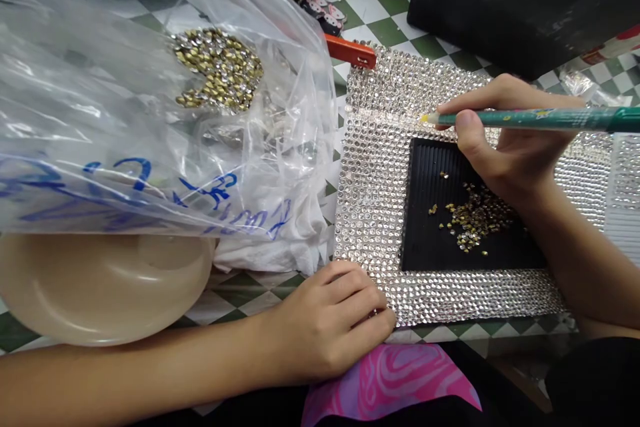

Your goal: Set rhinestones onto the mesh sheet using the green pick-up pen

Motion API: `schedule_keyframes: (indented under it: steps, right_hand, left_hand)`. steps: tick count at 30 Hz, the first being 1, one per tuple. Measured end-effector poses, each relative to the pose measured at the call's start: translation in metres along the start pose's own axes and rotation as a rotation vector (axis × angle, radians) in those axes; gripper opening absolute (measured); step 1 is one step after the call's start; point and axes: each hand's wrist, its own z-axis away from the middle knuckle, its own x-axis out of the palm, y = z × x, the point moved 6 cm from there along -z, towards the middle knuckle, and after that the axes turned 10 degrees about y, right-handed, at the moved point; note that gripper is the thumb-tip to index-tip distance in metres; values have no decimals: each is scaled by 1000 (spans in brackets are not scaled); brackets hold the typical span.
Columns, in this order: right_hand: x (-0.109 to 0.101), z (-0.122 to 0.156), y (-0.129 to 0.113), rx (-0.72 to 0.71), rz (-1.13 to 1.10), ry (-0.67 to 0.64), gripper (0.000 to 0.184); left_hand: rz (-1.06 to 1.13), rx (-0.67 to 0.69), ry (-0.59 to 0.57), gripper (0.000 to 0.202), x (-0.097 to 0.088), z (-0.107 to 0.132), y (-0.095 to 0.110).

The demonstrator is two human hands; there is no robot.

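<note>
A panel covered in rows of clear rhinestones lies on the checkered table. A black ridged tray sits on it with several small gold stones scattered inside. My right hand holds a green pencil-like picker, its pale tip touching the upper rows of the panel. My left hand rests curled on the panel's lower left corner, pressing it down.
A large clear plastic bag with blue writing holds gold stones at the left. A beige bowl sits below it. Red-handled pliers lie behind. A black box stands at the top right.
</note>
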Motion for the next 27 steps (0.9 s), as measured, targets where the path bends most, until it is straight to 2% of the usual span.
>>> schedule_keyframes:
  steps: [22, 27]
  right_hand:
    - [2, -1, -2, -54, 46, -62, 11]
    - [0, -2, -3, -57, 33, -39, 11]
  left_hand:
    - [7, -3, -22, 22, 2, 2, -1]
    - [-4, -3, -17, 23, -1, 0, 1]
